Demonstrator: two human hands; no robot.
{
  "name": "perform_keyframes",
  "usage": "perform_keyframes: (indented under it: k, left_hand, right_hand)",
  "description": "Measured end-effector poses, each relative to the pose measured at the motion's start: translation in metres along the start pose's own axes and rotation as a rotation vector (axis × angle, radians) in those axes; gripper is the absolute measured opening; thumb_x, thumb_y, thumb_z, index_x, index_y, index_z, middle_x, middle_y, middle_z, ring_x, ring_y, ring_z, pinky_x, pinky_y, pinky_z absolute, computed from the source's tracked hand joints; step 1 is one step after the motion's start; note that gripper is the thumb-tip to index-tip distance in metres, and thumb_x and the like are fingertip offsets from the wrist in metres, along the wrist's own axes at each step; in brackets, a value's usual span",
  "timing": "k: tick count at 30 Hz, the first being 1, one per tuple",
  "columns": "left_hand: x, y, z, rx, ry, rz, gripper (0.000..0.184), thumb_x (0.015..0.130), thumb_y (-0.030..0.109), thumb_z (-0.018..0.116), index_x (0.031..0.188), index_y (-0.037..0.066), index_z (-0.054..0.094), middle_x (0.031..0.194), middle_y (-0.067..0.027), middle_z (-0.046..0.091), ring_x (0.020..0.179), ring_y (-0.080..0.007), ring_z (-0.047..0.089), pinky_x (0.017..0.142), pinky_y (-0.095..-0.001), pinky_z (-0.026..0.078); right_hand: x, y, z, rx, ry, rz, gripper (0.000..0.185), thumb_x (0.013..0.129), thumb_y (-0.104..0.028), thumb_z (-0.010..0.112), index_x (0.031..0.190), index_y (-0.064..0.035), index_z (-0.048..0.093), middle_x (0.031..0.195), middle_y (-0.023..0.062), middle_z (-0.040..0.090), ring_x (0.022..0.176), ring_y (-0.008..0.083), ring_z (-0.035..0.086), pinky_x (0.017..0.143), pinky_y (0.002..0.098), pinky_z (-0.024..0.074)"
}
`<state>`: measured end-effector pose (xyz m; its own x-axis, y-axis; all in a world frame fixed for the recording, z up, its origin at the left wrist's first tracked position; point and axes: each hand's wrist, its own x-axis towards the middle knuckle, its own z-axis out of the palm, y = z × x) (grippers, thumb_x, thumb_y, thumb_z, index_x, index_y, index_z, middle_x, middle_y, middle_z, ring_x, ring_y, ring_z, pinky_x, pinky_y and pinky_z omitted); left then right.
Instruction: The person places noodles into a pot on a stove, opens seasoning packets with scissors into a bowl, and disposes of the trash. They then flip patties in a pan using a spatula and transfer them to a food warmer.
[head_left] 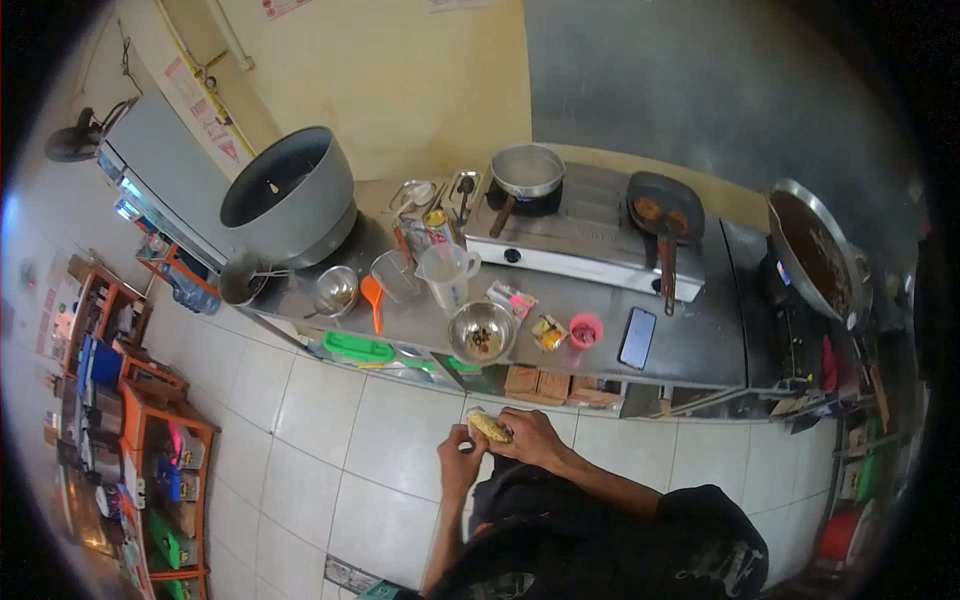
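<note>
In front of my body, just off the counter's front edge, my right hand (532, 436) grips a small yellow, elongated piece (490, 428) with something pale at its upper end; its kind is not clear. My left hand (461, 462) is closed with its fingertips pinching at the near left side of the same piece. Beyond them on the counter is a steel bowl (483, 333) with dark bits inside. A yellow opened packet (548, 333) and a pink cup (586, 330) stand to its right.
A phone (637, 338) lies on the steel counter (690, 345). Behind it, a two-burner stove (590, 262) carries a saucepan (527, 170) and a frying pan (664, 208) with browned food. A wok (812, 250) is at right. Left are a measuring jug (447, 275), orange spoon (374, 300) and large grey pot (290, 200).
</note>
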<state>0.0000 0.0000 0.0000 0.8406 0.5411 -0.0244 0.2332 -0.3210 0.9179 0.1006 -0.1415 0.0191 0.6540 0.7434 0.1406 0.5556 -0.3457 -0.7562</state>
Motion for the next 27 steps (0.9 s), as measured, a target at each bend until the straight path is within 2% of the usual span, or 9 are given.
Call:
perform_keyframes:
  k: [3, 5, 10, 14, 17, 19, 21, 24, 27]
  left_hand:
    - [0.059, -0.001, 0.006, 0.083, -0.008, 0.173, 0.021, 0.084, 0.015, 0.063, 0.080, -0.006, 0.061, 0.072, -0.0210, 0.064, 0.072, -0.0364, 0.065, 0.062, -0.0367, 0.050]
    - [0.101, -0.011, -0.031, -0.003, -0.053, 0.036, 0.021, 0.089, 0.013, 0.055, 0.084, -0.006, 0.062, 0.072, -0.0219, 0.064, 0.073, -0.0342, 0.067, 0.061, -0.0366, 0.051]
    - [0.157, -0.032, -0.038, -0.454, -0.209, -0.017, 0.035, 0.099, 0.018, 0.039, 0.099, -0.012, 0.058, 0.084, -0.0142, 0.065, 0.075, -0.0163, 0.065, 0.066, -0.0296, 0.057]
    - [0.189, -0.085, -0.037, -0.422, -0.297, 0.024, 0.036, 0.098, 0.019, 0.038, 0.090, -0.011, 0.057, 0.078, -0.0112, 0.059, 0.076, -0.0198, 0.064, 0.070, -0.0311, 0.055]
    - [0.205, -0.058, -0.054, -0.712, -0.307, -0.086, 0.020, 0.096, 0.012, 0.044, 0.096, -0.006, 0.052, 0.097, -0.0135, 0.057, 0.089, -0.0227, 0.061, 0.076, -0.0373, 0.056]
    - [0.215, -0.028, -0.057, -0.303, -0.189, 0.102, 0.045, 0.084, 0.021, 0.068, 0.116, -0.004, 0.049, 0.111, -0.0165, 0.052, 0.111, -0.0314, 0.053, 0.099, -0.0437, 0.039]
    - [0.228, 0.026, -0.070, -0.002, 0.006, 0.484, 0.089, 0.065, 0.026, 0.084, 0.134, 0.000, 0.033, 0.127, -0.0178, 0.045, 0.125, -0.0367, 0.040, 0.107, -0.0515, 0.029]
    - [0.260, 0.071, -0.083, 0.219, -0.013, 0.723, 0.111, 0.054, 0.029, 0.089, 0.140, 0.002, 0.024, 0.134, -0.0208, 0.039, 0.127, -0.0408, 0.035, 0.107, -0.0565, 0.025]
    - [0.289, 0.061, -0.078, 0.215, -0.182, 0.711, 0.112, 0.050, 0.027, 0.089, 0.139, 0.003, 0.025, 0.134, -0.0209, 0.038, 0.127, -0.0428, 0.035, 0.108, -0.0572, 0.024]
  right_hand:
    - [0.047, 0.015, -0.019, -0.175, -0.017, -0.078, 0.036, 0.070, -0.031, 0.076, 0.086, -0.0016, 0.062, 0.081, 0.0141, 0.064, 0.070, 0.0360, 0.063, 0.061, 0.0421, 0.0509]
    - [0.088, 0.010, 0.007, -0.150, 0.030, -0.187, 0.035, 0.070, -0.028, 0.075, 0.087, -0.0009, 0.062, 0.082, 0.0147, 0.063, 0.072, 0.0357, 0.063, 0.063, 0.0421, 0.0508]
    - [0.143, 0.008, -0.006, -0.164, 0.048, -0.115, 0.036, 0.070, -0.027, 0.074, 0.090, -0.0001, 0.062, 0.087, 0.0158, 0.064, 0.079, 0.0349, 0.063, 0.069, 0.0430, 0.0503]
    - [0.165, 0.006, -0.012, -0.178, 0.044, -0.096, 0.028, 0.071, -0.025, 0.075, 0.085, -0.0035, 0.063, 0.081, 0.0134, 0.063, 0.071, 0.0313, 0.063, 0.063, 0.0410, 0.0491]
    - [0.185, 0.004, -0.022, -0.006, 0.132, 0.044, 0.026, 0.072, -0.024, 0.076, 0.080, -0.0030, 0.063, 0.076, 0.0142, 0.062, 0.067, 0.0304, 0.062, 0.061, 0.0388, 0.0485]
    - [0.199, 0.001, -0.019, 0.028, 0.198, 0.040, 0.025, 0.073, -0.022, 0.077, 0.079, -0.0026, 0.063, 0.072, 0.0150, 0.061, 0.062, 0.0292, 0.061, 0.057, 0.0369, 0.0471]
    - [0.216, -0.013, -0.032, 0.046, 0.268, 0.034, 0.028, 0.071, -0.024, 0.077, 0.079, -0.0004, 0.063, 0.073, 0.0147, 0.062, 0.067, 0.0325, 0.061, 0.059, 0.0399, 0.0470]
    - [0.240, -0.027, -0.046, 0.081, 0.267, 0.056, 0.027, 0.071, -0.021, 0.077, 0.077, 0.0004, 0.063, 0.068, 0.0140, 0.060, 0.062, 0.0286, 0.060, 0.056, 0.0373, 0.0449]
    - [0.260, -0.037, -0.059, 0.167, 0.255, 0.083, 0.027, 0.074, -0.021, 0.078, 0.077, 0.0007, 0.063, 0.063, 0.0112, 0.058, 0.055, 0.0188, 0.057, 0.051, 0.0323, 0.0425]
